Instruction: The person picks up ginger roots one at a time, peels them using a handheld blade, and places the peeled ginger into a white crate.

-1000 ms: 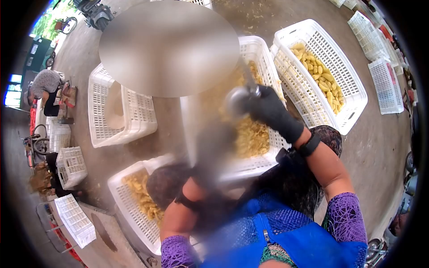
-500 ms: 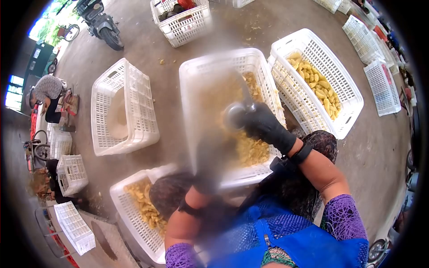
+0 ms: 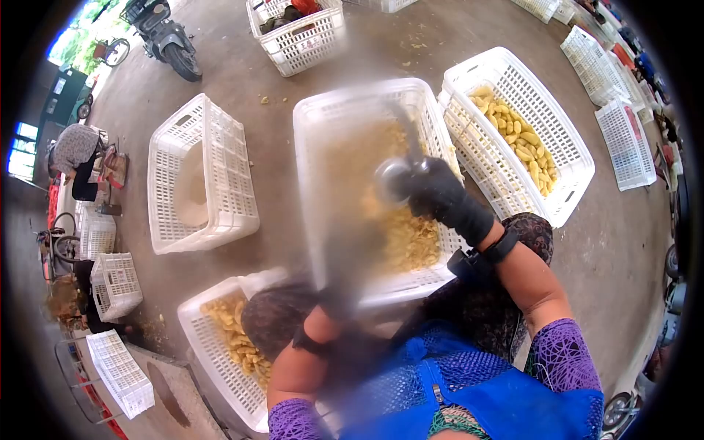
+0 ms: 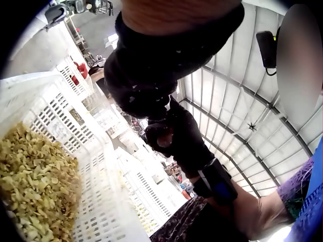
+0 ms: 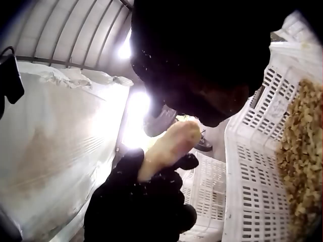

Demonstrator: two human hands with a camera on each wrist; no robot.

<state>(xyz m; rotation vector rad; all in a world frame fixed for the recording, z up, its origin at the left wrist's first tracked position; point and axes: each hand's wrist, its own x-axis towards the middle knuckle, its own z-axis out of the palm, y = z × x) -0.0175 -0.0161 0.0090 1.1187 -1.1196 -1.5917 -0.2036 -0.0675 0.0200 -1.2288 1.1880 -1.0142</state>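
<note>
Black-gloved, the right hand (image 3: pixel 444 198) grips a shiny metal tool (image 3: pixel 394 177) above a white crate (image 3: pixel 433 103) of yellow peelings (image 3: pixel 411 242). The right wrist view shows the left hand (image 5: pixel 141 201), also gloved, pinching a pale yellow elongated piece (image 5: pixel 174 146) upright between thumb and fingers. Just above it are the right hand (image 5: pixel 202 55) and the tool's curved metal end (image 5: pixel 160 121); whether they touch the piece is unclear. A blur covers the left hand (image 3: pixel 348 268) in the head view. Dark shapes of both hands overlap in the left wrist view.
A crate (image 3: pixel 579 136) of yellow pieces stands at the right, another crate (image 3: pixel 198 323) of them at lower left. One white crate (image 3: pixel 235 183) on the left holds a pale round thing. Behind are a scooter (image 3: pixel 172 48) and a bent-over person (image 3: pixel 77 150).
The head view has shifted, bringing the far crate and scooter into fuller sight. Over the peelings, the right hand and its tool have moved slightly.
</note>
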